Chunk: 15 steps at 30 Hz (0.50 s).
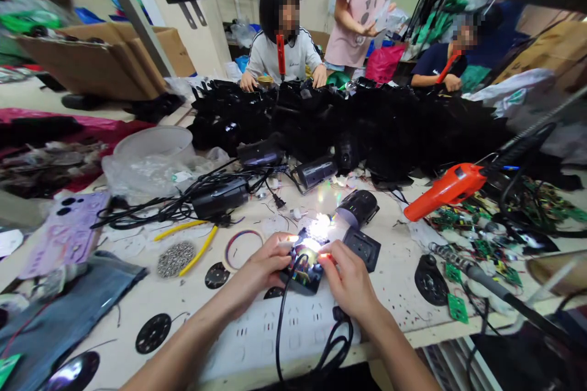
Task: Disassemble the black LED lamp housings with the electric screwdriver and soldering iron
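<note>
At the middle of the near edge of the table [389, 293], the left hand [261, 266] grips the left side of an open black housing [312, 284], while the right hand [349, 275] pinches at its right side; whether those fingertips hold the shell or a part within, I cannot tell. A black cord [280, 317] runs to the housing and a lamp [318, 229] at its far end glows, so the power seems connected; wires show inside, so closing it appears undone. Below the hands, along the near edge, lies a white power strip [247, 342]. Just beyond are one flat plate [363, 248] and one rounded casing [358, 208]; three more dark casings [317, 172] lie farther back, perhaps a fourth against the black heap [367, 122] by the far edge. Leftward are one tape roll [226, 250], one pile of screws [176, 258] and three perforated discs [153, 333]. Toward the right edge, green circuit boards [457, 308] are too jumbled to count. Three red-orange drivers [447, 190] and three co-workers [300, 55] are visible.
</note>
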### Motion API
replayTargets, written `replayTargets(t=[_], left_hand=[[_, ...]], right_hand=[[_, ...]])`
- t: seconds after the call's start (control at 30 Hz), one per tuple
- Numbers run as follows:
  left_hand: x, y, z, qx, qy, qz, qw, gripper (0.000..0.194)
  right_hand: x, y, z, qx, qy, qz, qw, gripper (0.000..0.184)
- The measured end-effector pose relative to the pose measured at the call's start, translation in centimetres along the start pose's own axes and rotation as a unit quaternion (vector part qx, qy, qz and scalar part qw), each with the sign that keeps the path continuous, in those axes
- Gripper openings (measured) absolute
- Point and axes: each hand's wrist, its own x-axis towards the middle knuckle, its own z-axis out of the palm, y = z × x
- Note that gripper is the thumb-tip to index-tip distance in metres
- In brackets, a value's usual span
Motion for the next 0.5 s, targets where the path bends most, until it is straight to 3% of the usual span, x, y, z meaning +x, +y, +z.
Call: replayTargets(t=[0.1,0.23,0.5], left_hand=[[1.0,0.1,-0.7,0.117,0.024,0.071,0.990,0.027],[2.2,0.1,-1.0,0.250,0.049,0.129,0.958,0.026],[2.1,-0.4,-1.0,0.320,0.065,0.181,0.928,0.023]], right_hand=[[0.6,0.4,0.3,-0.041,-0.009,-0.015,0.999,0.020],[0.9,1.0,0.7,-0.059,-0.011,-0.024,0.998,0.020],[0.7,1.4,0.9,-0.100,-0.003,-0.053,0.994,0.021]])
